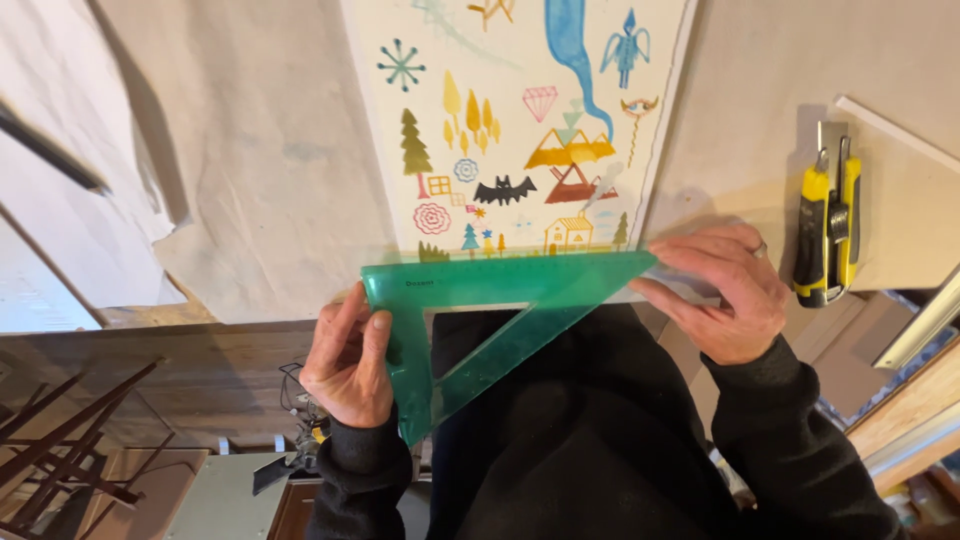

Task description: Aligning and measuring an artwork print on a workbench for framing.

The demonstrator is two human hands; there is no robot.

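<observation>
A wide tabletop [250,200] covered in creased, pale paper carries everything here. On it lies a long sheet of painted paper [520,130], matte and dotted with small coloured trees, houses, a bat and a blue stream. Across its near edge sits a green see-through plastic triangle [480,300], long side lined up with the sheet's end, seemingly to square it. The left hand [350,360] pinches the triangle's corner between thumb and fingers; the right hand [725,290] has its grip pressed flat on the pointed tip, pinning it down. A yellow-and-black utility knife [828,235] lies well apart to the right.
</observation>
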